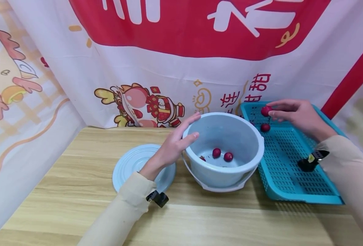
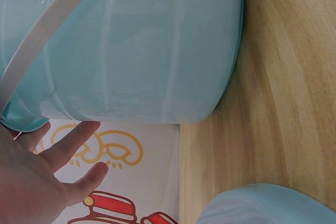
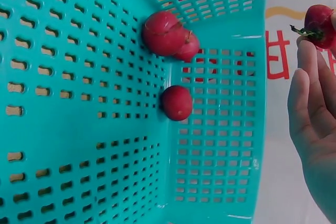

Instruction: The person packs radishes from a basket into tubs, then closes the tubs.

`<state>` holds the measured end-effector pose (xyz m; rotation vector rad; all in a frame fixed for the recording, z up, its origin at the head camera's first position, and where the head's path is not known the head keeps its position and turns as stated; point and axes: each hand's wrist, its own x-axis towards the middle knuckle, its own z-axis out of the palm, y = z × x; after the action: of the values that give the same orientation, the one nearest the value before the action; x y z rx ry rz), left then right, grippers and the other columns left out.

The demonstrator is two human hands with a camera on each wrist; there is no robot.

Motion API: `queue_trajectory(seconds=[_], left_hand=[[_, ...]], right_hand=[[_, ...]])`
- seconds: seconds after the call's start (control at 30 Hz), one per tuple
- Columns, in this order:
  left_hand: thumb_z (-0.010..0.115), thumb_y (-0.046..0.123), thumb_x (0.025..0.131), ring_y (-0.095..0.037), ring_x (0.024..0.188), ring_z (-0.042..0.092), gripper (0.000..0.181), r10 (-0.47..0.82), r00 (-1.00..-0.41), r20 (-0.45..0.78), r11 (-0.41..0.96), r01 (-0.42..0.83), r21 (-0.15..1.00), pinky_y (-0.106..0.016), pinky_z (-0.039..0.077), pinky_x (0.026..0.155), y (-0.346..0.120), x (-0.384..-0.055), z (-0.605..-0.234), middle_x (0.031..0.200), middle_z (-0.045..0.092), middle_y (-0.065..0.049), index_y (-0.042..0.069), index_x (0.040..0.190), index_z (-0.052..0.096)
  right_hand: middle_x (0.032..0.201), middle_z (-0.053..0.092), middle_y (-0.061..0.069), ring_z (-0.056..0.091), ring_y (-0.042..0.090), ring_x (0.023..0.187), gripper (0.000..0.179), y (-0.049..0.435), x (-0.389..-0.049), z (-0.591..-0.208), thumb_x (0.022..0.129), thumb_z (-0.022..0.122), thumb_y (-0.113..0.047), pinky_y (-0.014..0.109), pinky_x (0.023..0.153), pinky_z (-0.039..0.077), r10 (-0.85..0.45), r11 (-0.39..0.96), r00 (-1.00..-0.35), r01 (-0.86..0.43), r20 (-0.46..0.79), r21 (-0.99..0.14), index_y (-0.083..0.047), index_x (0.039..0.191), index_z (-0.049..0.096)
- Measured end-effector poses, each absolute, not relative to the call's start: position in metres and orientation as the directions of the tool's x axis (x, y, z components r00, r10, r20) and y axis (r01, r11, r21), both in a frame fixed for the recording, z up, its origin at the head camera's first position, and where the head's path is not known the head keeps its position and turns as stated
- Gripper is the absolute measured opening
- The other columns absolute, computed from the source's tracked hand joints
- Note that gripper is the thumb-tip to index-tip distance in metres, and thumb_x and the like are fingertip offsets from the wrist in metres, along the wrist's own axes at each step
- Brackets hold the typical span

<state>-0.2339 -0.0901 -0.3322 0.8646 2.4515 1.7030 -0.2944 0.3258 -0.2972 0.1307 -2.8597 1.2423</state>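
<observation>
In the head view my right hand (image 1: pixel 298 114) pinches a red radish (image 1: pixel 266 110) above the far end of a turquoise basket (image 1: pixel 287 196). The right wrist view shows this radish (image 3: pixel 319 27) with a short green stem at the fingertips. Another radish (image 1: pixel 265 127) lies in the basket below; several red radishes (image 3: pixel 177 102) rest by its end wall in the right wrist view. My left hand (image 1: pixel 175 143) rests on the left rim of a light blue bucket (image 1: pixel 224 176), fingers fairly straight and spread (image 2: pixel 71 145). Inside the bucket are a few radishes (image 1: pixel 228 156).
A round light blue lid (image 1: pixel 124 171) lies on the wooden table (image 1: pixel 86 191) left of the bucket, partly under my left forearm. The bucket's handle (image 1: pixel 221 188) hangs down at its front. Behind the table hangs a printed cloth (image 1: pixel 169 78).
</observation>
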Motion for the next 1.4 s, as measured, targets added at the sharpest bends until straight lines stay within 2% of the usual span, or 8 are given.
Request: queue_trajectory(seconds=[0.13, 0.43, 0.6, 0.9, 1.1, 1.2, 1.4], left_hand=[[0.051, 0.036, 0.107, -0.018, 0.165, 0.022, 0.062, 0.463, -0.841, 0.28, 0.244, 0.424, 0.872, -0.059, 0.033, 0.129, -0.089, -0.234, -0.332, 0.177, 0.023, 0.012, 0.027, 0.166, 0.036], [0.05, 0.034, 0.107, -0.017, 0.165, 0.022, 0.061, 0.464, -0.836, 0.294, 0.233, 0.435, 0.87, -0.057, 0.029, 0.131, -0.091, -0.235, -0.334, 0.179, 0.023, 0.005, 0.023, 0.166, 0.037], [0.051, 0.035, 0.107, -0.017, 0.165, 0.023, 0.061, 0.458, -0.839, 0.294, 0.236, 0.433, 0.87, -0.058, 0.031, 0.129, -0.089, -0.234, -0.333, 0.178, 0.024, 0.01, 0.024, 0.166, 0.037], [0.051, 0.033, 0.107, -0.019, 0.166, 0.021, 0.061, 0.462, -0.839, 0.289, 0.231, 0.428, 0.874, -0.06, 0.032, 0.129, -0.089, -0.234, -0.333, 0.178, 0.022, 0.008, 0.024, 0.166, 0.036], [0.051, 0.034, 0.107, -0.019, 0.165, 0.023, 0.061, 0.455, -0.842, 0.291, 0.239, 0.43, 0.87, -0.059, 0.033, 0.128, -0.091, -0.233, -0.332, 0.178, 0.023, 0.008, 0.025, 0.166, 0.036], [0.051, 0.035, 0.107, -0.018, 0.165, 0.023, 0.061, 0.452, -0.842, 0.295, 0.246, 0.435, 0.866, -0.059, 0.032, 0.129, -0.091, -0.234, -0.331, 0.178, 0.024, 0.008, 0.026, 0.166, 0.037], [0.051, 0.035, 0.107, -0.018, 0.165, 0.023, 0.062, 0.463, -0.839, 0.286, 0.24, 0.43, 0.87, -0.059, 0.031, 0.129, -0.091, -0.235, -0.331, 0.177, 0.024, 0.009, 0.025, 0.166, 0.036]], right_hand=[[0.113, 0.067, -0.029, 0.071, 0.008, 0.097, 0.072, 0.323, -0.289, -0.294, 0.091, 0.076, -0.059, 0.025, 0.078, 0.063, -0.066, 0.675, -0.995, -0.101, 0.077, -0.731, -0.024, 0.151, 0.058], [0.116, 0.069, -0.028, 0.073, 0.005, 0.096, 0.06, 0.302, -0.277, -0.281, 0.095, 0.077, -0.044, 0.023, 0.078, 0.063, -0.122, 0.636, -0.98, -0.198, 0.156, -0.746, -0.022, 0.149, 0.061], [0.119, 0.07, -0.025, 0.073, 0.006, 0.099, 0.057, 0.287, -0.268, -0.272, 0.095, 0.079, -0.04, 0.023, 0.079, 0.064, -0.149, 0.618, -0.973, -0.233, 0.179, -0.751, -0.022, 0.147, 0.062], [0.126, 0.072, -0.016, 0.071, 0.005, 0.109, 0.051, 0.251, -0.253, -0.259, 0.094, 0.081, -0.03, 0.023, 0.081, 0.064, -0.221, 0.553, -0.946, -0.322, 0.237, -0.768, -0.023, 0.142, 0.066], [0.128, 0.075, 0.003, 0.076, 0.011, 0.104, 0.047, 0.222, -0.247, -0.254, 0.094, 0.082, -0.024, 0.025, 0.083, 0.065, -0.317, 0.534, -0.91, -0.404, 0.267, -0.743, -0.017, 0.138, 0.069], [0.127, 0.075, 0.01, 0.076, 0.015, 0.101, 0.046, 0.21, -0.247, -0.256, 0.093, 0.083, -0.023, 0.022, 0.083, 0.064, -0.362, 0.543, -0.891, -0.44, 0.274, -0.715, -0.015, 0.136, 0.07], [0.121, 0.077, 0.009, 0.075, 0.022, 0.102, 0.041, 0.191, -0.243, -0.262, 0.092, 0.083, -0.022, 0.023, 0.085, 0.062, -0.422, 0.556, -0.87, -0.47, 0.254, -0.685, -0.016, 0.131, 0.072]])
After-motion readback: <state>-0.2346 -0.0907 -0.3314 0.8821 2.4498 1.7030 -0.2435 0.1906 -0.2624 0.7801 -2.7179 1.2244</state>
